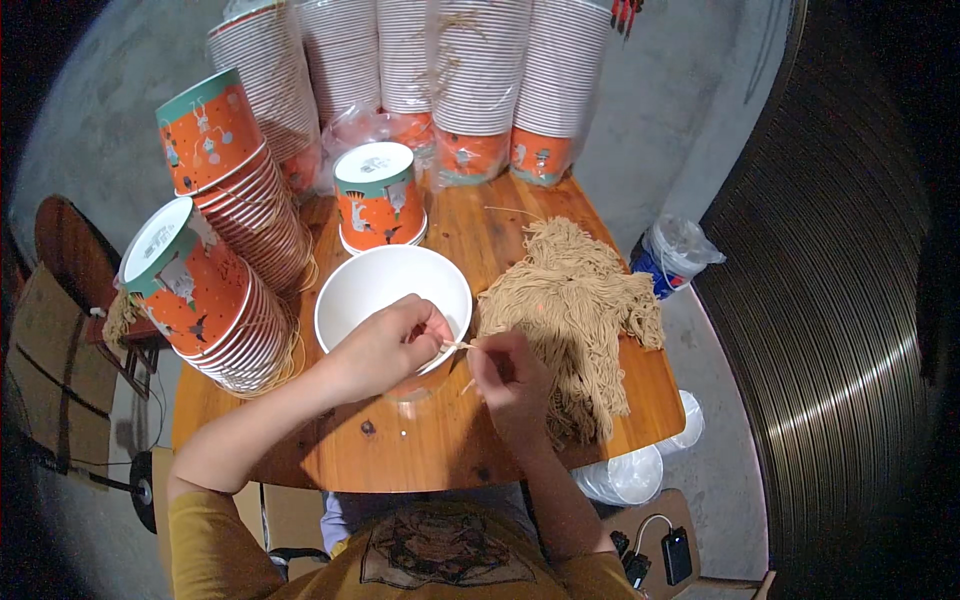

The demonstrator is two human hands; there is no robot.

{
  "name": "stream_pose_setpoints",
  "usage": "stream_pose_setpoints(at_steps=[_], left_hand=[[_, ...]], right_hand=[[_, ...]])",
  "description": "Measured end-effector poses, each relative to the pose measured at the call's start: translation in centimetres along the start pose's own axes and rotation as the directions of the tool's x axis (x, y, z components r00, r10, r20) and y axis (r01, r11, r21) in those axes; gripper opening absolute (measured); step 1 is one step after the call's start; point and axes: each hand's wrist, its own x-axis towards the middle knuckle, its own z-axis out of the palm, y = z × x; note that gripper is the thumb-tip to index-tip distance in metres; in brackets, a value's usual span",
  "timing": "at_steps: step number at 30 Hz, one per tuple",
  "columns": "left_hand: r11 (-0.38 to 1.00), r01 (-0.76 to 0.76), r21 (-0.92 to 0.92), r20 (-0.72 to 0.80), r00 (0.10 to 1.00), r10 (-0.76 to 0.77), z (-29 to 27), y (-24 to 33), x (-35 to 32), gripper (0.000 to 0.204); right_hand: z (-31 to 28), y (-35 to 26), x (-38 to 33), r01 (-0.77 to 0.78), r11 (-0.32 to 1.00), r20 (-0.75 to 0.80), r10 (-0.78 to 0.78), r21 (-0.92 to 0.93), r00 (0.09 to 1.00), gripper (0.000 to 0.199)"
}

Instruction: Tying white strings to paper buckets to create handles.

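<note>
Left hand (395,345) and right hand (510,380) pinch thin tan cord (458,345); likely light, limp, best gripped by fingertips.

Left hand (395,345): pinches tan cord (459,345) near rim of white bowl (375,285) | Right hand (508,378): pinches same cord | Cord bundle (570,310): on wooden table (335,450), right of bowl | Orange cup stacks (215,310): inverted, at table's left side

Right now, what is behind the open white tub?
Behind the tub stands an upturned orange bucket, then bagged bucket stacks. The tabletop under the upturned bucket is covered, so unseen.
</note>
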Motion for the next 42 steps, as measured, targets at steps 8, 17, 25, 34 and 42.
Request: stream_pose_setpoints(at_steps=[8,17,25,34,42], left_hand=[[1.0,0.015,-0.024,0.008,1.0,-0.014,0.1,-0.3,0.0,0.013],[1.0,0.006,-0.02,-0.013,1.0,-0.006,0.1,-0.2,0.0,0.015],[0.985,-0.101,0.142,-0.064,0.992,0.111,0.1,0.3,-0.3,0.013],[0.991,-0.062,0.122,-0.06,0.996,0.069,0.0,0.6,-0.5,0.012],[0.976,-0.106,0.189,-0.099,0.987,0.126,-0.2,-0.2,-0.5,0.011]], right_hand=[[0.0,-2.3,0.7,0.195,0.957,0.015,-0.196,-0.215,0.98,0.028],[0.2,-1.9,0.9,0.352,0.864,0.038,-0.363,-0.359,0.931,0.014],[0.2,-1.5,0.3,0.346,0.797,0.06,-0.365,-0.495,0.929,0.019],[0.5,-1.1,-0.2,0.385,0.818,0.064,-0.398,-0.427,0.915,0.02],[0.4,-1.1,-1.6,0.271,0.902,0.129,-0.241,-0.336,0.962,0.014]])
